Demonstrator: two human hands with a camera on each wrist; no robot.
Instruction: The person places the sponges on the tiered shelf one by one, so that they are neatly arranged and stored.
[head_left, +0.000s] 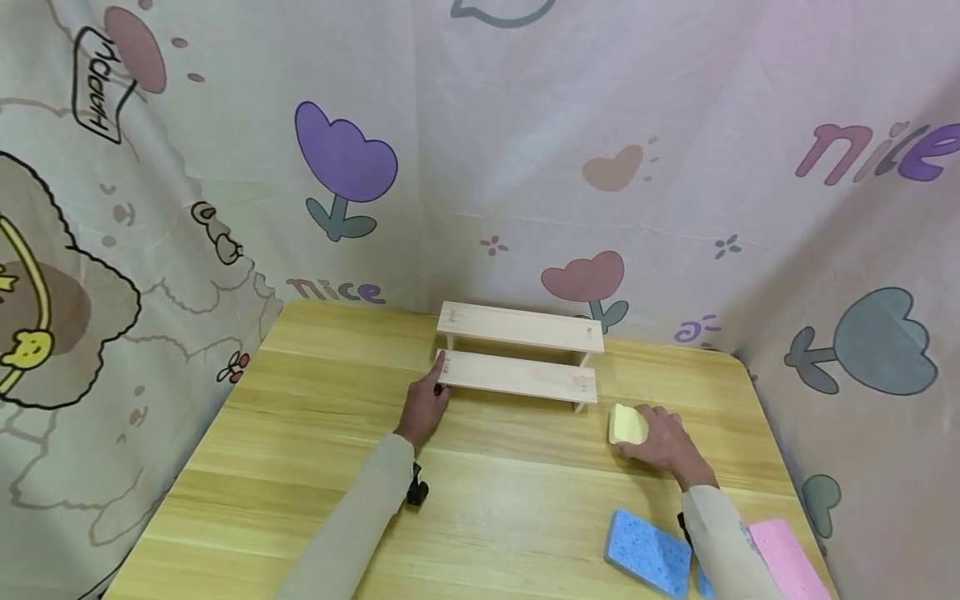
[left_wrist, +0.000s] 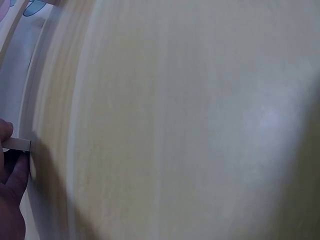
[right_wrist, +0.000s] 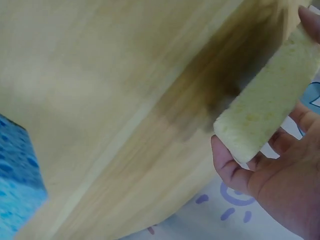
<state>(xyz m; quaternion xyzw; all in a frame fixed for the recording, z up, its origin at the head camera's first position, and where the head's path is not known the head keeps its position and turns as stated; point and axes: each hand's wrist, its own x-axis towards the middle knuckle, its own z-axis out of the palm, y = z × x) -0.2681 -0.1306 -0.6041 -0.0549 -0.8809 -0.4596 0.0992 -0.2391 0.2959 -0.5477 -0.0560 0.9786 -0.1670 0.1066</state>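
A small two-tier wooden shelf point(head_left: 517, 375) stands at the back of the table. My left hand point(head_left: 423, 410) grips the left end of its lower board; in the left wrist view the board's end point(left_wrist: 17, 144) lies between thumb and fingers. To the right of the shelf, my right hand point(head_left: 660, 440) holds a pale yellow sponge point(head_left: 627, 425) by its edges. Up close, the right wrist view shows this sponge point(right_wrist: 267, 97) as a thick block over the table, with fingers curled around its sides.
A blue sponge point(head_left: 648, 552) lies on the wooden table point(head_left: 300, 433) at the front right, with part of another blue piece beside it. A pink sponge point(head_left: 789, 560) sits by the right edge, partly behind my right sleeve. Printed cloth point(head_left: 480, 150) hangs behind the table and at both sides.
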